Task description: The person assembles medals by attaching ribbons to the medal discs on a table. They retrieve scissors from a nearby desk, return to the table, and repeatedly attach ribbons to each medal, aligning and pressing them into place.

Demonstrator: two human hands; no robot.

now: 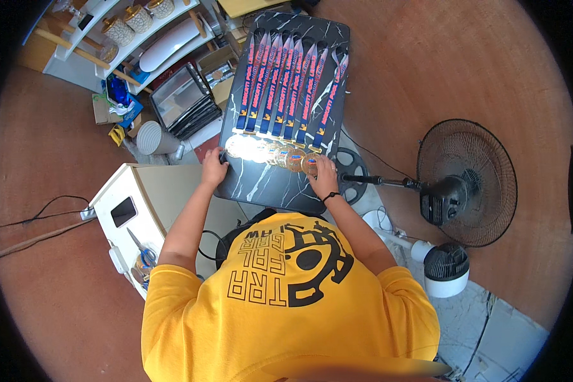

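Resting at the near-left edge of a dark marble-patterned board [270, 184], the left hand [213, 169] has its fingers [218, 156] curled over the board's rim, gripping it. The right hand [325, 177] lies on the board's near-right part, its fingers [319, 164] laid flat and close together on the last gold medal [310, 163] of a row; whether they pinch it or only press on it cannot be told. A dark band [330, 197] circles the right wrist.

Between the two sets of fingers runs the row of medals [267, 150], overlapping one another and glaring in the light toward the left fingers. Beyond the fingers, each medal's ribbon [286, 86] stretches away up the board, blue with red lettering, the ribbons lying side by side and nearly parallel.

The board sits on a surface, part of which shows as a pale cabinet top [165, 191] just beside the left fingers. On that top, nearer the person than the left fingers, lie a dark phone [123, 211] and blue-handled scissors [145, 253]. Off to the right of the right fingers stands a black pedestal fan [468, 181], lying tilted on the reddish floor [439, 70], its pole reaching toward the board. The person wears a yellow shirt [286, 299].
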